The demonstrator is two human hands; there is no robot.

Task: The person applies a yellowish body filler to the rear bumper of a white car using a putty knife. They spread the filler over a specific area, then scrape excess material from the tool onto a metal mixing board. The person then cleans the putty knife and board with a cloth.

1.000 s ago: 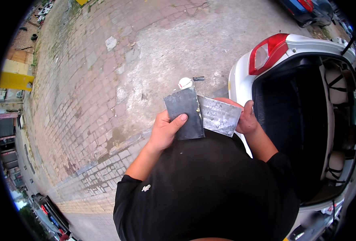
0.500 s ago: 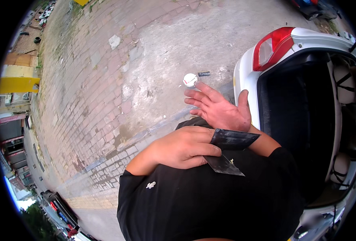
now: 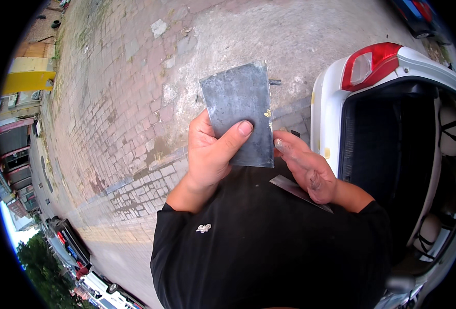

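My left hand grips a flat, dark-grey spreader plate, thumb across its face and fingers behind. The plate is tilted up in front of my chest, scuffed, with a yellow smear on its right edge. My right hand is half curled at the plate's lower right edge; its fingertips reach that edge, and whether they touch it I cannot tell. Under this hand runs a thin, shiny scraper blade, seemingly held by the lower part of the hand. The palm hides part of the blade. Greyish residue coats the right fingers.
On my right stands a white car with its boot open and a yellowish patch on its bumper. A small dark strip lies on the concrete beyond the plate. Brick paving stretches left; parked vehicles stand at the lower left.
Both flat pieces were in my left hand; now the thin blade is at my right hand. My left hand has raised and turned the plate, which now covers the white round object on the ground.
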